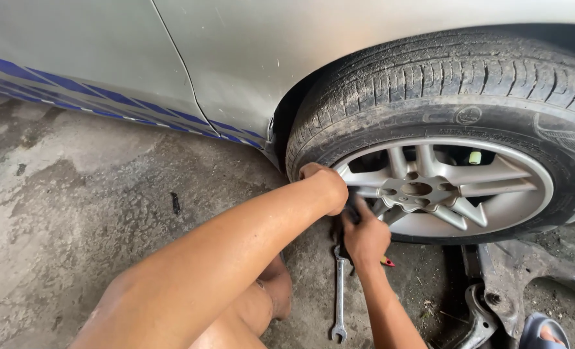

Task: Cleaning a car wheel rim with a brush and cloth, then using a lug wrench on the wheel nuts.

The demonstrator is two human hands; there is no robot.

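You are working at the silver alloy wheel (pixel 439 190) of the silver car (pixel 249 58), which is sitting on the concrete floor (pixel 74 194) near its right edge. Your left hand (pixel 326 184) is curling into a loose fist against the wheel's left rim, and whether it is gripping anything is impossible to tell. Your right hand (pixel 364 236) is closing around something dark just below the rim; what it is remains unclear. A combination wrench (pixel 339 294) is lying on the floor just beside your right wrist, toward the bottom edge. A dark metal car part (pixel 520 278) is resting below the tyre (pixel 455 77)
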